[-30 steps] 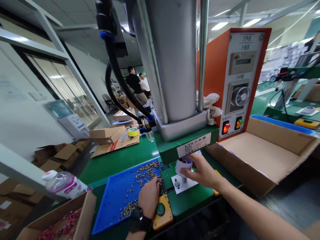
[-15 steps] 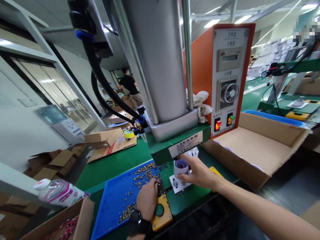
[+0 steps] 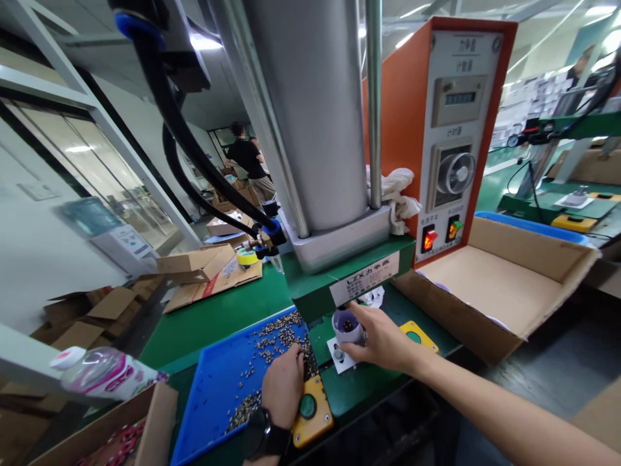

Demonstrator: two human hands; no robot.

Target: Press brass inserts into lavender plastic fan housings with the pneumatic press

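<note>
Where the green press head (image 3: 349, 272) overhangs the bench, I log a lilac cup-shaped part (image 3: 345, 327) directly beneath it, seated on a white fixture plate (image 3: 341, 356). My right hand (image 3: 383, 340) grips the cup, fingers curled round its right side, thumb below. My left hand (image 3: 284, 391), fingers bunched narrow, rests on the blue tray (image 3: 218, 401) of small metal pieces (image 3: 276, 336), left of the press head, beside a yellow button box (image 3: 308, 411).
</note>
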